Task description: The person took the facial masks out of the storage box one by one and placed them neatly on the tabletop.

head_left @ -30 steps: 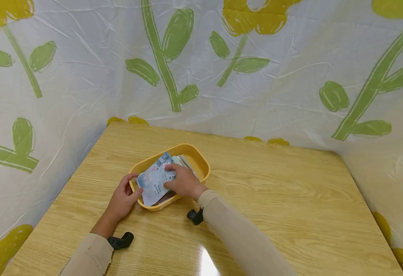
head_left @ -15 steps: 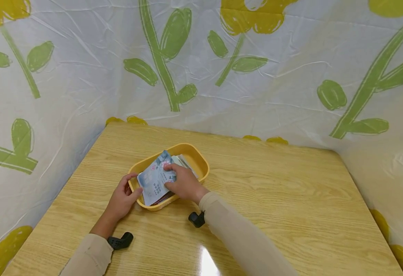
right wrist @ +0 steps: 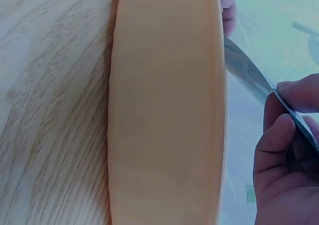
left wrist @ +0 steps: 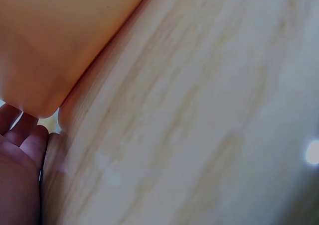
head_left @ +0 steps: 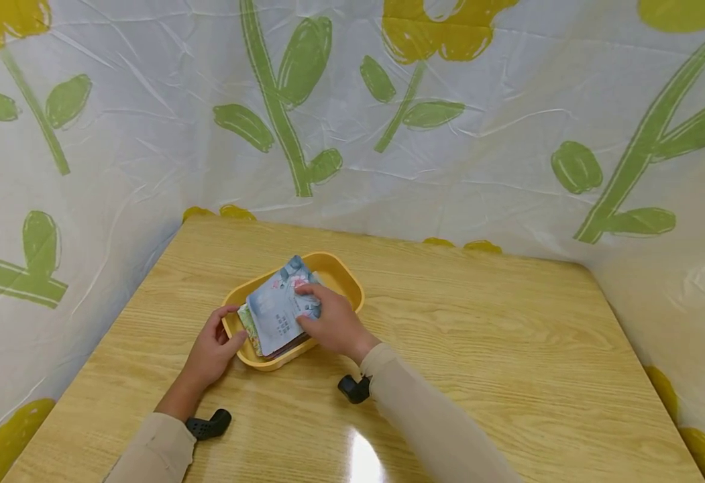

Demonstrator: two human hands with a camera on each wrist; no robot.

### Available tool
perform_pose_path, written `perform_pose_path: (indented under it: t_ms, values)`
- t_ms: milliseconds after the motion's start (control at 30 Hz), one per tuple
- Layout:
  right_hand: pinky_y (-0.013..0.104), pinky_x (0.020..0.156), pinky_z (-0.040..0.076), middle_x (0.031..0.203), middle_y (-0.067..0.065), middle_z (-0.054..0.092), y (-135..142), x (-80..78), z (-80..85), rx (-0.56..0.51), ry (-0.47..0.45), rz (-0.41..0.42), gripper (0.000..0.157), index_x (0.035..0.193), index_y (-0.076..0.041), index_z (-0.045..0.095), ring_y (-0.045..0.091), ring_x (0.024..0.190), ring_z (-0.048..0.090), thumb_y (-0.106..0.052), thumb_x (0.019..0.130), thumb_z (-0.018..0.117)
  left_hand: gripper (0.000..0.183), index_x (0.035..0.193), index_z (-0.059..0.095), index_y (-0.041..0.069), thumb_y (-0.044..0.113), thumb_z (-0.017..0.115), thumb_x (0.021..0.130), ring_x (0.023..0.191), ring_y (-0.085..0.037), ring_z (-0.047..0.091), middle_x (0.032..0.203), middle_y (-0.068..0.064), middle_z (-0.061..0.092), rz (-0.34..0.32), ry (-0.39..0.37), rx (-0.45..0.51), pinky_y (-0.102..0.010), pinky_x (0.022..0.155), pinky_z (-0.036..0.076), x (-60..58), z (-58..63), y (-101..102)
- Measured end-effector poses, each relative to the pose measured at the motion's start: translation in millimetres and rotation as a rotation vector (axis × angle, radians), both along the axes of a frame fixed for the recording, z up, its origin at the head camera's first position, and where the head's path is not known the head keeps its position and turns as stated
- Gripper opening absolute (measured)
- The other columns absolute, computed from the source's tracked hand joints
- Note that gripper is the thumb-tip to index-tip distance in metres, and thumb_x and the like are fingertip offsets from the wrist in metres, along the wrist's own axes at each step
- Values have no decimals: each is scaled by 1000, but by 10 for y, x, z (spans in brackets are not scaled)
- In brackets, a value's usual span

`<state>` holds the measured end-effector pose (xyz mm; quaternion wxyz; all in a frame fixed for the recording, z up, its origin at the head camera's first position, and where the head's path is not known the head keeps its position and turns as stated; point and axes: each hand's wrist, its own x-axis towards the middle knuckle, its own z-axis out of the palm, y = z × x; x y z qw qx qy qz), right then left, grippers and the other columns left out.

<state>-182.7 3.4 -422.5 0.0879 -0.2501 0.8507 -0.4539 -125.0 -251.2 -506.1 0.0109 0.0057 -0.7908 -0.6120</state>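
Observation:
A yellow plastic tub (head_left: 346, 278) with rounded corners stands on the table. My right hand (head_left: 335, 322) pinches a flat, pale blue packet (head_left: 267, 310) with printed flowers and lettering by its right edge, thumb on top and fingers beneath. Seen from the right wrist, that packet (right wrist: 251, 68) is thin and bends upward over the tub's rim. Under it, at the left, shows a green and yellow patterned packet (head_left: 251, 330), in a stack that is mostly hidden. My left hand (head_left: 212, 350) holds the tub's left end, thumb at the inner side and fingers round the outside.
The wood-grain table (head_left: 479, 362) stretches to the right of the tub. A white cloth (head_left: 449, 168) printed with flowers hangs along the back and sides. Black wrist cameras (head_left: 210, 424) sit below both hands.
My right hand has shifted slightly right and drawn the pale blue packet up and right, uncovering the green and yellow packet. My left hand stays at the tub's end.

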Motion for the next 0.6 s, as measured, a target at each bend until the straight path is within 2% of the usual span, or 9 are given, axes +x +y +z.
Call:
perform_pose_path:
  t_ms: [267,500,600]
  values:
    - [25,65,48,117,12,64,200,-4,4,-57,-14,-90,45,135,-10,58,18,83,59,-13,92,69,52,145,35,-1,10,60,100,142,-35,31,154,-25,30,0,16,-10,-7,99,30,5,-13,5]
    - [30,79,52,120,14,62,378,-38,21,-180,-37,-183,45,135,-9,59,22,92,60,-8,91,70,52,145,35,0,11,60,100,143,-35,30,155,-25,29,5,11,-26,-6,98,29,5,2,3]
    - [29,77,52,123,15,61,473,-76,38,-247,-46,-219,45,135,-7,58,24,92,60,-6,91,70,52,145,35,0,10,59,100,142,-34,31,154,-24,29,4,11,-16,-6,98,30,3,-6,7]
